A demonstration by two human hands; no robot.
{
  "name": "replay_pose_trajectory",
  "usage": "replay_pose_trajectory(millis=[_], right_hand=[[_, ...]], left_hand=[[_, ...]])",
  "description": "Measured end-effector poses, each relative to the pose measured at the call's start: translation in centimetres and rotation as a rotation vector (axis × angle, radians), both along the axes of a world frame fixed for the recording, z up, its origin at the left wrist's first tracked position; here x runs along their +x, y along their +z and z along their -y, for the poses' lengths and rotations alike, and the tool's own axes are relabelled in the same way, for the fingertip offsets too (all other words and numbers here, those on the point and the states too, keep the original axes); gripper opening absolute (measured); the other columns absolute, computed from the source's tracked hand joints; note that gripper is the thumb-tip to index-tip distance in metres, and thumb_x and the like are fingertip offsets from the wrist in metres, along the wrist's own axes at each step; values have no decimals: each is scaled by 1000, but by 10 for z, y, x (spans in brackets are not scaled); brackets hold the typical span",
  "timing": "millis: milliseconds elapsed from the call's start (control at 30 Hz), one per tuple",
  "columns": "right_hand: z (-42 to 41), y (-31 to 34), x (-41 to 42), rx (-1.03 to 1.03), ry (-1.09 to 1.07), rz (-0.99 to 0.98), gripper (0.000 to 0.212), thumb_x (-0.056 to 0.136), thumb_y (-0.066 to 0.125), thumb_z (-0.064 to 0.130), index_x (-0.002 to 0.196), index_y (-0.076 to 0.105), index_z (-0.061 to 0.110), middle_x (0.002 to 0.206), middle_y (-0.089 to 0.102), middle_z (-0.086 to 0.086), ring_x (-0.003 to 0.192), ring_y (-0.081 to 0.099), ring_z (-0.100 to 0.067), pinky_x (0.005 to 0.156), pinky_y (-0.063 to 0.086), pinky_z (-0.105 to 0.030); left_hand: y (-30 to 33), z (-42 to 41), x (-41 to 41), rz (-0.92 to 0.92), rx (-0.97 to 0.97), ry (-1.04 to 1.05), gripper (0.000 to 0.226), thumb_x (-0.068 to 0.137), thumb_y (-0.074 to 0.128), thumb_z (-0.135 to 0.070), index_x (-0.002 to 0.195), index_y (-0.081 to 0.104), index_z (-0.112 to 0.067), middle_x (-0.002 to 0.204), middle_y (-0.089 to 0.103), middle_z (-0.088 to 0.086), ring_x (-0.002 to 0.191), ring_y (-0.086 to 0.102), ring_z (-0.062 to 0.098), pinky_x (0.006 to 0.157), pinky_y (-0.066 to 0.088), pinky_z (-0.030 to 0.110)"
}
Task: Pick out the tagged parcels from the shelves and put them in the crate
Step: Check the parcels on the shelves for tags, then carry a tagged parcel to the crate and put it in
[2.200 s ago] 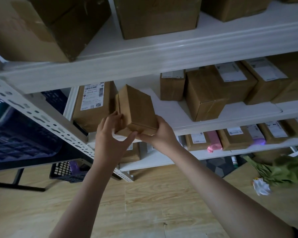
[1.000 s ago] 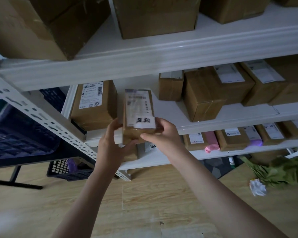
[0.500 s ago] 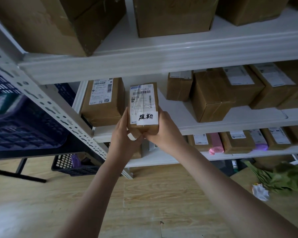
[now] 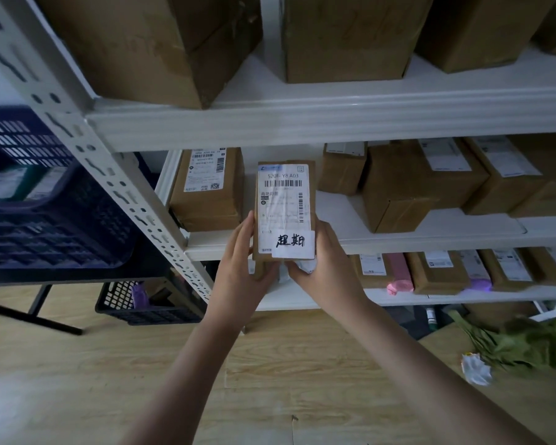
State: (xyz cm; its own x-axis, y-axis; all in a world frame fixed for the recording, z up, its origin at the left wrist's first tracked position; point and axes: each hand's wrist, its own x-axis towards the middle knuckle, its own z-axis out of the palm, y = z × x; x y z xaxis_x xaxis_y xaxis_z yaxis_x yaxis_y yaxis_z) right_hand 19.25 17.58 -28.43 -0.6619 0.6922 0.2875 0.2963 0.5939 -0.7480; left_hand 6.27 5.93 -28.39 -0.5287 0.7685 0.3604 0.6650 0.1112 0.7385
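Together left hand [image 4: 243,277] and right hand [image 4: 326,268] grip rectangular cardboard parcel [image 4: 284,208]

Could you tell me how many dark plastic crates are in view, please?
2. A large crate sits raised at the left, beside the shelf post; a smaller crate rests on the floor below it, holding some items. Others may be hidden out of frame.
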Motion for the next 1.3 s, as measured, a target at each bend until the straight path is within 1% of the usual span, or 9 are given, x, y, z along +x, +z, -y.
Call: replay_pose_trajectory(millis=[100, 233, 367, 467, 567, 767, 967, 1067, 1300], right_hand=[[9, 4, 1, -18, 0, 14, 72, 81, 82, 17, 142, 45, 20, 126, 53, 5, 114, 54, 0, 86, 43, -4], [34, 12, 7, -72, 11, 101, 68, 81, 82, 20, 139, 47, 20, 124, 56, 4, 114, 60, -9, 90, 55, -27], [74, 39, 15, -98, 36, 202, 68, 83, 80, 23, 142, 45, 26, 125, 55, 3, 113, 59, -12, 85, 51, -20], [115, 61, 15, -119, 32, 206, 75, 81, 80, 27, 144, 42, 34, 131, 54, 6, 121, 56, -10, 95, 54, -32], [161, 85, 5, -115, 34, 193, 78, 78, 81, 30, 144, 41, 37, 135, 54, 10, 124, 56, -10, 97, 56, -36], [249, 119, -51, -95, 125, 192, 73, 69, 80, 46, 135, 49, 48, 124, 62, 19, 116, 60, -4, 91, 59, -36], [321, 162, -123, -79, 289, 143, 64, 80, 84, 25, 137, 56, 36, 130, 61, 22, 116, 56, 4, 96, 53, -23], [340, 173, -158, -50, 331, 138, 70, 77, 82, 37, 140, 51, 40, 132, 62, 19, 119, 60, -3, 95, 57, -35], [344, 193, -244, 5, 391, 78, 75, 80, 84, 30, 145, 49, 35, 141, 59, 12, 128, 57, -8, 98, 55, -33]], left_hand=[[4, 10, 4, 79, -17, 9, 97, 85, 79, -12, 158, 20, -34, 149, 36, -27, 137, 41, -3, 103, 41, 10], [15, 36, 10, 154, -68, 5, 98, 82, 80, -13, 157, 22, -38, 147, 45, -18, 136, 43, 2, 104, 45, 21], [35, 75, 14, 221, -101, -38, 100, 79, 81, -15, 153, 24, -48, 140, 51, -23, 129, 48, -1, 103, 50, 32], [47, 115, 16, 279, -122, -32, 100, 79, 79, -15, 154, 22, -49, 135, 54, -19, 121, 55, 2, 96, 56, 38], [67, 164, 9, 289, -101, -54, 96, 79, 76, -20, 155, 23, -45, 139, 53, -17, 123, 56, 8, 97, 55, 42], [115, 264, -36, 213, -8, -31, 91, 79, 81, -22, 152, 31, -44, 142, 53, -20, 133, 49, 2, 104, 51, 38], [150, 348, -93, 192, 59, 69, 86, 76, 83, -34, 146, 36, -49, 135, 56, -23, 126, 51, -4, 100, 52, 33], [159, 367, -123, 172, 87, 107, 90, 76, 82, -28, 151, 35, -39, 137, 56, -19, 128, 51, -2, 102, 52, 36], [176, 372, -203, 142, 102, 163, 84, 78, 84, -24, 148, 39, -39, 130, 55, -27, 123, 51, -10, 96, 49, 17]])
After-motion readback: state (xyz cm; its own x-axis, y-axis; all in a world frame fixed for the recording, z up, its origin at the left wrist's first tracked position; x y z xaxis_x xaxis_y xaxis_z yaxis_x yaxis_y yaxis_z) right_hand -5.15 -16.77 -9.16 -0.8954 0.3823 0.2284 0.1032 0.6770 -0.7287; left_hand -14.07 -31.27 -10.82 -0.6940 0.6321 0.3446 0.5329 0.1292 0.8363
